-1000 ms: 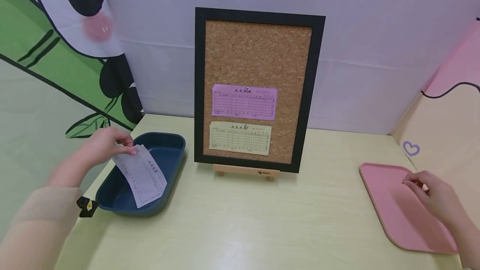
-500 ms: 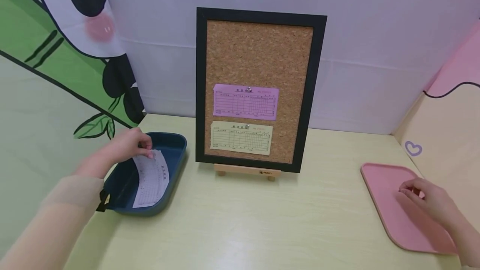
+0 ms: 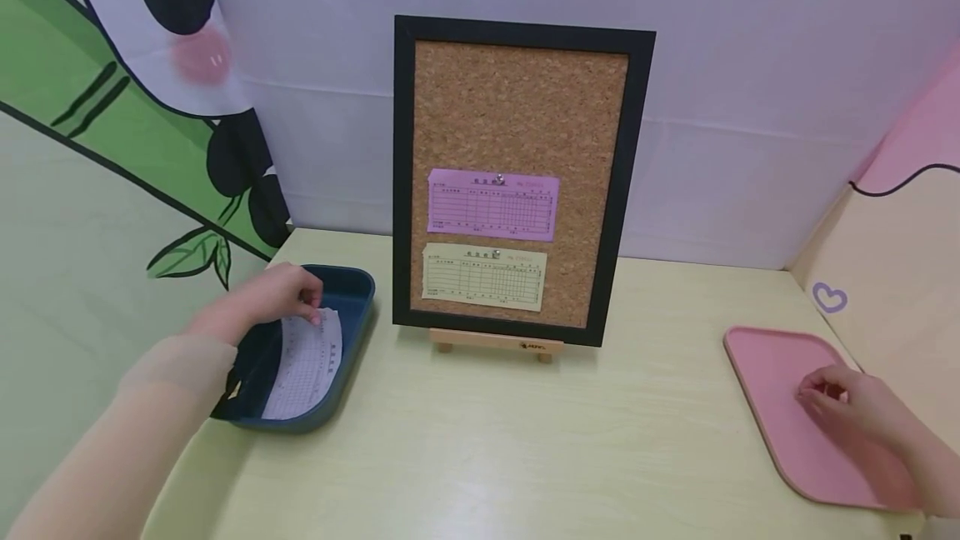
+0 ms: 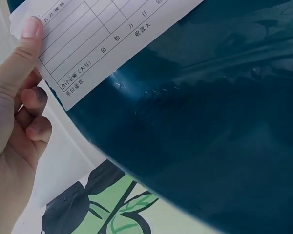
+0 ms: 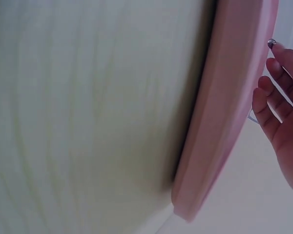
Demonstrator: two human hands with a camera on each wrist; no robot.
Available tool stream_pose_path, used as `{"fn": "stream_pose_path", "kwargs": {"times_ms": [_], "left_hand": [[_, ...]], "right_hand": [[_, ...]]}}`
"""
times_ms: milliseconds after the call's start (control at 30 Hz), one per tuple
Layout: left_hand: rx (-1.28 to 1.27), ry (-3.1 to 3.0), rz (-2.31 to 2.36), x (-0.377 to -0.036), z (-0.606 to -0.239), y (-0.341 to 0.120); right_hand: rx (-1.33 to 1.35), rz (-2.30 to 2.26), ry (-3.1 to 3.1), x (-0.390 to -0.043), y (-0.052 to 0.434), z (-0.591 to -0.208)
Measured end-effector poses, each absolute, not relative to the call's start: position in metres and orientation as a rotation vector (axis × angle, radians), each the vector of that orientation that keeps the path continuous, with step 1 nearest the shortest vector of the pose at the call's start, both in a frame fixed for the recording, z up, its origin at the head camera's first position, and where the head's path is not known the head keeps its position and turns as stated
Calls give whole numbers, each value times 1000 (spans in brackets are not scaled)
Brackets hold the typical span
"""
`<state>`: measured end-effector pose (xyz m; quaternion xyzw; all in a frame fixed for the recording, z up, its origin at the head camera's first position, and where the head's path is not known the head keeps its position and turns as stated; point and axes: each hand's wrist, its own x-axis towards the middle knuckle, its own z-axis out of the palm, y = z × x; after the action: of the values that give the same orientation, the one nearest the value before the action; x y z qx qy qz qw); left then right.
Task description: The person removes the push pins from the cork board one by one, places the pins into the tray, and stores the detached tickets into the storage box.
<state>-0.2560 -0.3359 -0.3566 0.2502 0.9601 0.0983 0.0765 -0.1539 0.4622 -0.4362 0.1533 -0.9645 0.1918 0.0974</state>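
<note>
Here, two trays, three slips, two hands

White printed slip lies curved in the blue tray.

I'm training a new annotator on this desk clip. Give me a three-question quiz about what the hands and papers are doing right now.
1. True or false: the left hand pinches the white slip over the blue tray.
2. How many slips are pinned on the cork board? A one, B two, C three.
3. Fill in: the right hand is over the ___ tray.

Key: 1 true; 2 B; 3 pink.
</note>
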Motion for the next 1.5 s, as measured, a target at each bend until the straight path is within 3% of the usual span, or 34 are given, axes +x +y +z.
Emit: {"fn": "stream_pose_path", "kwargs": {"times_ms": [467, 1067, 1500], "left_hand": [[693, 2823, 376, -270, -365, -328], [649, 2808, 434, -263, -370, -333], [560, 2971, 559, -257, -363, -330]], "right_hand": [[427, 509, -2897, -161, 467, -439], [433, 493, -2905, -164, 477, -447], [234, 584, -3018, -157, 468, -421]]}}
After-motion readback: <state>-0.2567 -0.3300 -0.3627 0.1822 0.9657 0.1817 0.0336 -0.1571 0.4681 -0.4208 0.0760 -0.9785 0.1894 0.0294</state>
